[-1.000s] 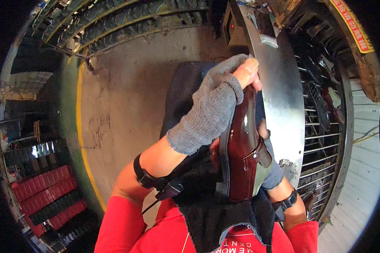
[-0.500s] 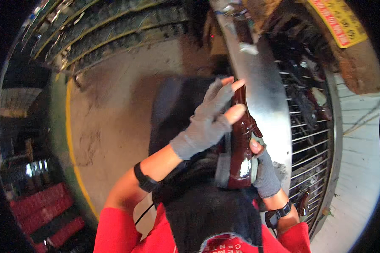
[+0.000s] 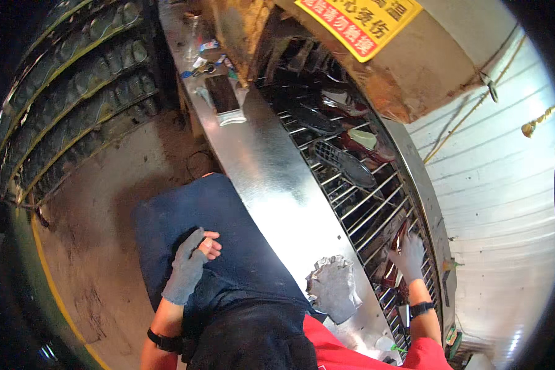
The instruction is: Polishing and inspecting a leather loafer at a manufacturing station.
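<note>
My right hand [image 3: 408, 256], in a grey fingerless glove, reaches over the metal rack [image 3: 376, 196] on the right. Its fingers are round a glossy dark red shoe [image 3: 388, 271] lying on the bars; the hand covers part of the shoe and is slightly blurred. My left hand [image 3: 191, 264], gloved the same way, hovers over the dark blue cloth [image 3: 228, 231] across my lap. Its fingers are loosely bent and apart, with nothing in them.
Between lap and rack runs a shiny metal bench [image 3: 271, 179]. On it lie a crumpled grey pad [image 3: 334, 287] and a dark block [image 3: 222, 92] with a white end. More shoes, including a black-soled one [image 3: 344, 163], lie along the rack. Shelves of shoe-like forms [image 3: 80, 80] stand far left.
Both hands held a dark red shoe before; now they are apart. My right hand has moved out over the rack, my left back over my lap. The view has swung right.
</note>
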Demonstrator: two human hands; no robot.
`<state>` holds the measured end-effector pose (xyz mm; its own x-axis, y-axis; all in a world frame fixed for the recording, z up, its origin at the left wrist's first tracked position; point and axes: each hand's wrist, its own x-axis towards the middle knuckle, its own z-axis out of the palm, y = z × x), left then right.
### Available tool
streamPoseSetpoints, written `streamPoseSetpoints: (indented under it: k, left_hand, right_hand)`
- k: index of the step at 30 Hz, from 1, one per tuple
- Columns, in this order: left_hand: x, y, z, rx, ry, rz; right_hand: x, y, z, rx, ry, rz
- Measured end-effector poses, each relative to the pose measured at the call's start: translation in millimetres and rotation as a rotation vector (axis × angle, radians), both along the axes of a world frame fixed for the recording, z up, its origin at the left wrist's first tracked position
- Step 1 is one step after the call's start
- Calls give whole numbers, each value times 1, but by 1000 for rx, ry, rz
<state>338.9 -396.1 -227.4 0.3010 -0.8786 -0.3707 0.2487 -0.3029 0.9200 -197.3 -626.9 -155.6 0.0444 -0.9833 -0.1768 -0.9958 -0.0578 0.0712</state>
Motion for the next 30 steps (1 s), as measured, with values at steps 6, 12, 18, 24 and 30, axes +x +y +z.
streamPoseSetpoints:
  k: [6, 12, 18, 24, 30]
  left_hand:
    - [0, 4, -10, 1, -8, 23]
    - [-2, 5, -16, -66, 42, -51]
    - [-37, -25, 44, -193, -39, -126]
    - [-82, -72, 91, -145, 399, -195]
    - [-29, -19, 34, 119, 473, 106]
  right_hand:
    - [141, -88, -58, -122, -441, 465]
    - [158, -129, -93, -271, -47, 398]
    - [233, -47, 87, 67, -709, 564]
    - [290, -49, 65, 840, -1414, 143]
    - [188, -197, -60, 579, -1719, -494]
